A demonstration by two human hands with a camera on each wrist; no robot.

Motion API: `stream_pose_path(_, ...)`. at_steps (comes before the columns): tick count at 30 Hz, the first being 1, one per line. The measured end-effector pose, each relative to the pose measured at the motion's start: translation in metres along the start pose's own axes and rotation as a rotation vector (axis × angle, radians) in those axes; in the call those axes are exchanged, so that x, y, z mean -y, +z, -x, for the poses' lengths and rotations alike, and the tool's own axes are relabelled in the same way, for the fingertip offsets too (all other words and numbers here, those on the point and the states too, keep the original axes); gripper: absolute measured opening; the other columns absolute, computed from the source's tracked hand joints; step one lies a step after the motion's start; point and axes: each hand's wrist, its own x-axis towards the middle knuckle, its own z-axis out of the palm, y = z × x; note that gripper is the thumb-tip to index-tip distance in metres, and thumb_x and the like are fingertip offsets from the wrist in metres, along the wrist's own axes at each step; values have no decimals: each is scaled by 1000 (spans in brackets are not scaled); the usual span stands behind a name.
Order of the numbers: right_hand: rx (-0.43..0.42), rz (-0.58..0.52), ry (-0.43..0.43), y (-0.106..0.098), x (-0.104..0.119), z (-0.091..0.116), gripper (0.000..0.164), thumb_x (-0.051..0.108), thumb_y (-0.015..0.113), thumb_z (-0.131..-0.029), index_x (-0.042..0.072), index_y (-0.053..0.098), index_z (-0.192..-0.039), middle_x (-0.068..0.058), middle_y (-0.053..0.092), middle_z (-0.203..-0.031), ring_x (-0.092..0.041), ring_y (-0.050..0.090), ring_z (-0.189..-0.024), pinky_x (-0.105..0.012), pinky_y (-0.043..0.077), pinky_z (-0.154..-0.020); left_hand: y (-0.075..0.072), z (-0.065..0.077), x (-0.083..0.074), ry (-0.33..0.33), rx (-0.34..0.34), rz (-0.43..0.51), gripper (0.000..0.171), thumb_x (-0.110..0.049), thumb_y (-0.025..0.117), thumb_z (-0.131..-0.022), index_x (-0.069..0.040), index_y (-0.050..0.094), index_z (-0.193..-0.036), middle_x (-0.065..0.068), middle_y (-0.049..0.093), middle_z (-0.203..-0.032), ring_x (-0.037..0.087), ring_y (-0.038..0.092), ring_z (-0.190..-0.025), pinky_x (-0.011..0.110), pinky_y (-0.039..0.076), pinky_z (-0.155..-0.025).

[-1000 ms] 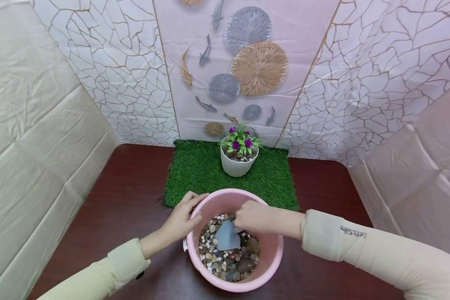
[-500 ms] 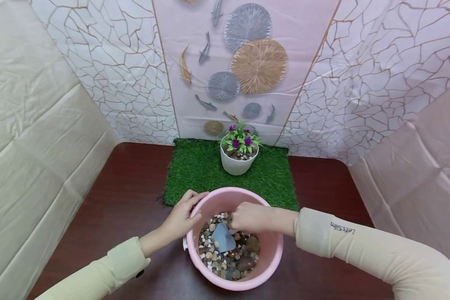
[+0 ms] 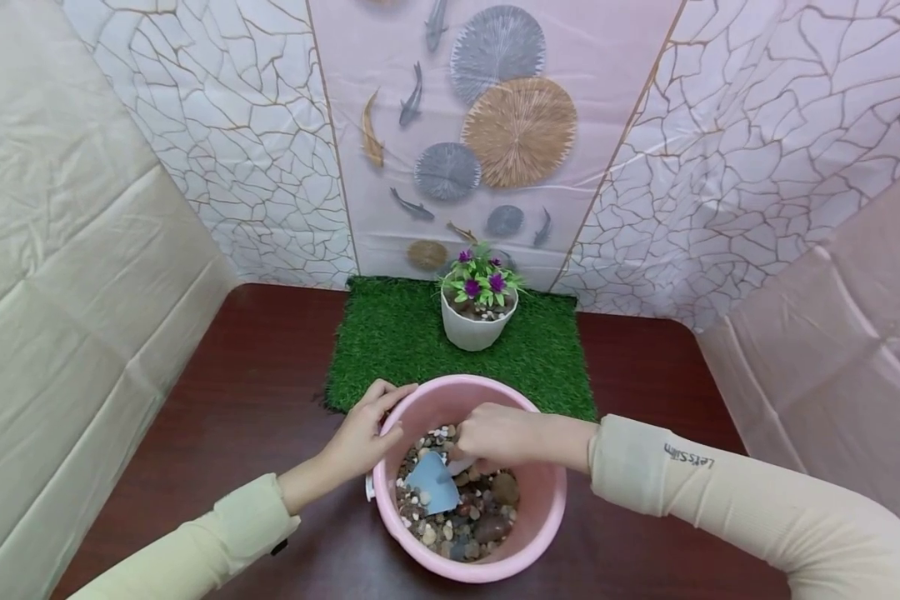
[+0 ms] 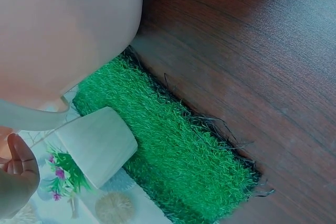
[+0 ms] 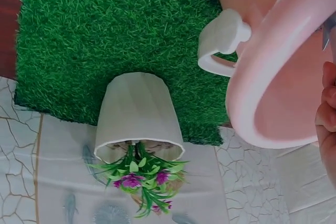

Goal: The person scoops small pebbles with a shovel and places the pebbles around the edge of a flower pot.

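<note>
A pink bucket (image 3: 554, 517) stands near the front of the table, its bottom covered with mixed pebbles (image 3: 438, 533). At its left rim my left hand (image 3: 362, 432) grips the edge, fingers on the outer side and thumb over the inside. Inside the bucket my right hand (image 3: 497, 435) holds a small trowel by its pale handle. The trowel's blue-grey blade (image 3: 432, 483) points to the lower left and lies among the stones. In the right wrist view only the curled fingers (image 5: 329, 103) and a bit of the metal show at the edge.
Behind the bucket lies a green artificial grass mat (image 3: 390, 342) carrying a white flowerpot (image 3: 472, 329) with purple flowers. The bucket's white handle (image 5: 218, 40) hangs at its side. Dark red-brown table (image 3: 270, 358) surrounds them, and patterned cloth walls (image 3: 270, 142) enclose it.
The trowel has moved leftward through the pebbles, its blade turning toward the lower left, and the right hand has shifted slightly left with it. The left hand stays on the rim.
</note>
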Motion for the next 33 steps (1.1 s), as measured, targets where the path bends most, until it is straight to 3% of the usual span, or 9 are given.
stream_pose_path(5,-24,-87,-40,0,-8,5,16,6,70,-71,17,69,-83,7,67,-72,-5,55,-58,-15,38,-52,-1,0,0,8,-9,-5,56,4,59,-77,-4,53,-133,5,51,-104,9,45,-78,22,42,-67)
stream_pose_path(12,-47,-78,-64,0,-15,13,20,9,71,-72,18,71,-90,6,66,-72,-5,56,-60,-13,41,-54,-1,-1,0,11,-7,0,57,3,59,-78,-4,52,-133,5,51,-104,9,46,-79,23,43,-68)
stream_pose_path(18,-46,-147,-64,-3,-17,17,19,8,69,-72,17,70,-89,5,63,-70,-3,49,-57,-11,38,-56,0,-1,0,13,-4,-1,57,3,58,-78,-4,52,-133,6,51,-105,10,47,-80,23,43,-68)
stream_pose_path(33,-68,-189,-50,-11,-20,25,31,6,69,-73,14,71,-103,4,68,-80,-4,59,-63,-9,44,-60,0,0,0,11,-9,5,56,4,58,-78,-4,53,-133,6,52,-105,11,48,-83,27,45,-70)
